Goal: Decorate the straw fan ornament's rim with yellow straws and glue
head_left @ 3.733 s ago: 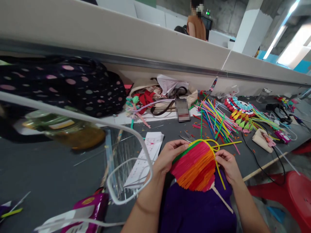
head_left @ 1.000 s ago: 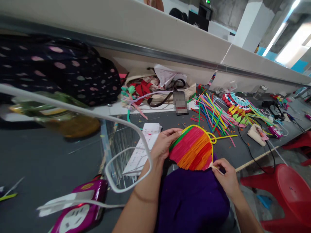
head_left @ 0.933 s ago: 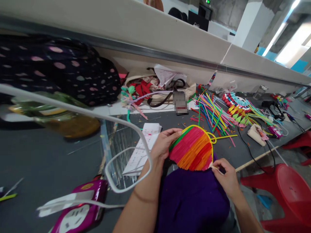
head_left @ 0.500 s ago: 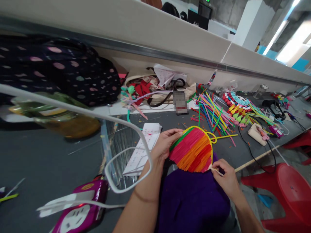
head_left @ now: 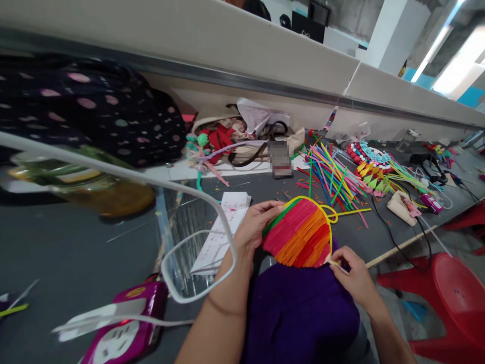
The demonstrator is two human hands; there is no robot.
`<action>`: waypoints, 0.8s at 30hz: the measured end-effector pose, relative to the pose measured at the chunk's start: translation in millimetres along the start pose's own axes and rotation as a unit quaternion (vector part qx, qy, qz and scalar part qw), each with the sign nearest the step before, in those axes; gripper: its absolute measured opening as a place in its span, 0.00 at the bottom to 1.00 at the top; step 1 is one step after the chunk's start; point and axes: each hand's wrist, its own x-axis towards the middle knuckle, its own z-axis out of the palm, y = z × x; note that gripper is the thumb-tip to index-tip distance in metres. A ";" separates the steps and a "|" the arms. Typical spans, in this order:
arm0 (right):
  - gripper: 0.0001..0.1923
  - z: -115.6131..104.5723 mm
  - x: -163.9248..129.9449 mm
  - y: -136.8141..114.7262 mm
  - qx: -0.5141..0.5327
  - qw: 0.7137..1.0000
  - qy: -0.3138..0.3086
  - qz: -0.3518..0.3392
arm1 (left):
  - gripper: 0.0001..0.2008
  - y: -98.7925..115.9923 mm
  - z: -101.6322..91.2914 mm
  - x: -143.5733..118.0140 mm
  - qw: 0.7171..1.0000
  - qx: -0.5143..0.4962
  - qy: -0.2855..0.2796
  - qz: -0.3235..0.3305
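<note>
My left hand (head_left: pixel 254 224) grips the upper left rim of a round craft piece (head_left: pixel 299 233) made of pink, red and orange fuzzy strips, edged with a green and a yellow wire. My right hand (head_left: pixel 350 275) pinches the piece's lower right tip, where a thin pale stem comes out. The yellow wire forms a small loop at the piece's right side. I hold the piece over my lap, above a purple cloth (head_left: pixel 299 313), just at the near edge of the grey table (head_left: pixel 76 253).
A heap of coloured wire sticks (head_left: pixel 333 179) lies beyond the piece. A paper stack (head_left: pixel 227 222), a white cable (head_left: pixel 151 187), a magenta power strip (head_left: pixel 125 333), a glass jar (head_left: pixel 87 187), a dotted bag (head_left: pixel 94 111) and a tote bag (head_left: pixel 246 139) sit left and behind. A red stool (head_left: pixel 450 298) stands to the right.
My right hand moved from the piece's right rim down to its lower tip. The view shifted slightly; the person behind the partition is out of sight.
</note>
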 end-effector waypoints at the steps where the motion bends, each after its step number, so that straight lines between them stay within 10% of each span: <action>1: 0.04 -0.4 -0.8 0.7 -0.003 1.000 0.006 0.012 | 0.14 -0.3 -0.6 0.5 1.000 0.002 -0.001 0.002; 24: 0.07 -4.7 -1.1 -9.7 -0.016 0.999 -0.012 -0.037 | 0.16 2.8 3.3 -1.2 1.000 0.027 0.006 -0.005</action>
